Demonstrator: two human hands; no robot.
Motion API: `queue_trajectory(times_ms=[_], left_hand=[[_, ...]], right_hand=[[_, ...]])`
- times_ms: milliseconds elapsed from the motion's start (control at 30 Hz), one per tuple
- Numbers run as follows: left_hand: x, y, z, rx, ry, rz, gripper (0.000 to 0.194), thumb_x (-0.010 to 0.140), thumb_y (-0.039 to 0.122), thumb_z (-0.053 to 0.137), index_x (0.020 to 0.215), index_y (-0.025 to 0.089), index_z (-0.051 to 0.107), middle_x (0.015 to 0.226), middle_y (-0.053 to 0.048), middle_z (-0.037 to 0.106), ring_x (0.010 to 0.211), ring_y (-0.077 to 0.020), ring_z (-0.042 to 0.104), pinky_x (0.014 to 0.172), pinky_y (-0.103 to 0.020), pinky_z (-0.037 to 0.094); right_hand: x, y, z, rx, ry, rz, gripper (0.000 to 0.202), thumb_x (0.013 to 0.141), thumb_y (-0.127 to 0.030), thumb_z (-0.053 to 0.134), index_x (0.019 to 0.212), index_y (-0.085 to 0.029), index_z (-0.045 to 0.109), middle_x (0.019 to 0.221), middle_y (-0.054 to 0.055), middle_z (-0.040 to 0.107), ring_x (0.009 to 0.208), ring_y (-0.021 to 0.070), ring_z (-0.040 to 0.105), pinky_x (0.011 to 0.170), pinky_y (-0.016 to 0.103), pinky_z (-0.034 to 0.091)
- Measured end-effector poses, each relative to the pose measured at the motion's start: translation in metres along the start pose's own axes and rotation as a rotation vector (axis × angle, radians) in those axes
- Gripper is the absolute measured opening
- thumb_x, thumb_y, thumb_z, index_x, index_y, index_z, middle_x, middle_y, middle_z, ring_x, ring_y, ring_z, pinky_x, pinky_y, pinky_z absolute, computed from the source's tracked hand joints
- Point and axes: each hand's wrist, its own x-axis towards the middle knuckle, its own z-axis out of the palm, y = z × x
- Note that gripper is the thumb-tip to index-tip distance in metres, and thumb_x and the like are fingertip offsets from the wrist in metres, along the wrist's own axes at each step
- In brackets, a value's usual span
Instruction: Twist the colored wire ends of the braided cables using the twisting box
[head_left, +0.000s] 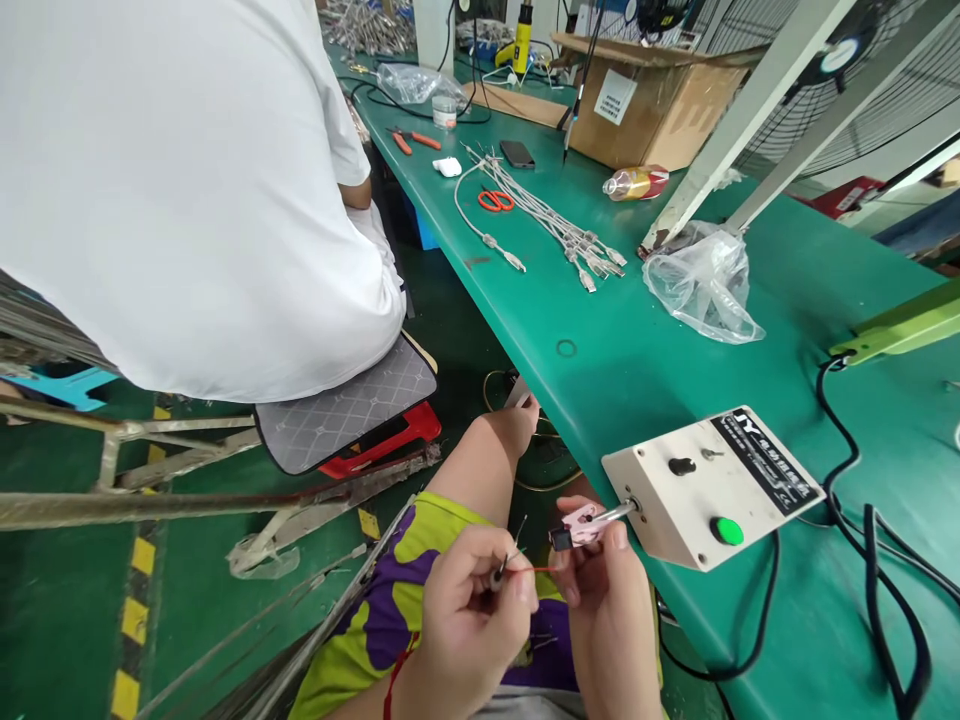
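My left hand (480, 610), low in the middle of the view, pinches the end of a grey cable (497, 577) with thin wires fanning out. One red wire (536, 569) stretches from it towards my right hand (606, 580). The fingers of my right hand are closed around a pink clamp-like piece (581, 524) with a black tip. A metal shaft (616, 512) joins that piece to a white control box (709, 490), which has a black knob and a green button and sits at the table edge.
On the green table (540, 330) lie grey USB cables (555, 220), red-handled scissors (496, 201), pliers (415, 139), a plastic bag (705, 280) and a bottle (636, 183). A cardboard box (652, 105) stands behind. A person in white (202, 200) sits at the left.
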Motion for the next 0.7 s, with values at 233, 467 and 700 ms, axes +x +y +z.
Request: queue_trajectory(times_ms=[233, 467, 700], left_hand=[[0.01, -0.002, 0.008, -0.007, 0.108, -0.058, 0.014, 0.112, 0.028, 0.071, 0.1, 0.022, 0.069, 0.074, 0.003, 0.067, 0.058, -0.0092, 0.064, 0.058, -0.012, 0.056], [0.009, -0.003, 0.012, -0.002, 0.061, -0.193, 0.022, 0.112, 0.035, 0.07, 0.097, 0.019, 0.068, 0.074, 0.002, 0.065, 0.062, -0.0104, 0.062, 0.059, -0.014, 0.052], [0.001, -0.013, 0.013, 0.035, 0.046, -0.222, 0.027, 0.112, 0.04, 0.07, 0.095, 0.02, 0.07, 0.073, 0.001, 0.063, 0.059, -0.0107, 0.058, 0.056, -0.017, 0.048]], right_hand=[[-0.001, 0.003, 0.002, 0.215, -0.032, 0.023, 0.043, 0.098, -0.06, 0.091, 0.114, -0.02, 0.084, 0.054, -0.005, 0.052, 0.057, 0.0126, 0.038, 0.061, 0.023, 0.043], [0.001, 0.003, 0.002, 0.232, -0.05, 0.052, 0.042, 0.098, -0.06, 0.091, 0.114, -0.021, 0.086, 0.053, -0.006, 0.051, 0.055, 0.0117, 0.037, 0.06, 0.023, 0.043], [-0.006, 0.0, -0.008, 0.15, -0.066, 0.063, 0.053, 0.097, -0.067, 0.088, 0.117, -0.019, 0.082, 0.052, -0.006, 0.049, 0.052, 0.0125, 0.04, 0.059, 0.026, 0.046]])
